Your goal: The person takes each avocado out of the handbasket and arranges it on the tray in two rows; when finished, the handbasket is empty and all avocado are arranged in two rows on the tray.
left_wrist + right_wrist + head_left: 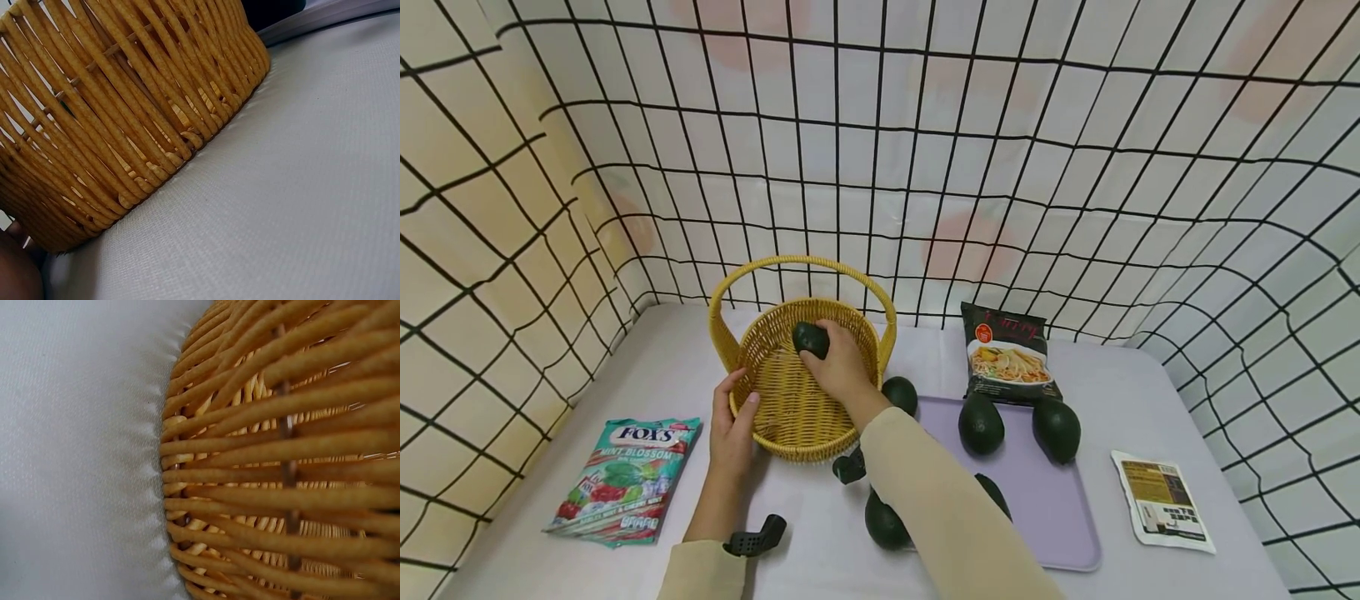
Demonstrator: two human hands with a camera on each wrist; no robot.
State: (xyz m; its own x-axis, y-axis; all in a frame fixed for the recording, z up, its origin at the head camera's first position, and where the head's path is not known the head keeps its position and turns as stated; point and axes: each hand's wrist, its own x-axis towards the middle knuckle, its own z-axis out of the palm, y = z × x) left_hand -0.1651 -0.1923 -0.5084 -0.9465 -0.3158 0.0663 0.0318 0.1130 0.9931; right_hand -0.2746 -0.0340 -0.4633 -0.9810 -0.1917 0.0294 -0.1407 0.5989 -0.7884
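Note:
A round yellow wicker basket with a tall handle stands on the white table. Inside it, my right hand holds a dark green avocado near the back wall. My left hand grips the basket's left rim, thumb on the inner side. In the left wrist view the basket's woven wall fills the upper left, with a bit of the hand at the lower left corner. Basket wall also fills much of the right wrist view, where the right hand is out of sight.
Avocados lie on and around a lilac tray to the right, some partly behind my right sleeve. A dark noodle packet sits behind the tray. A white-and-brown pouch lies far right, a candy bag left. Black wire mesh surrounds the table.

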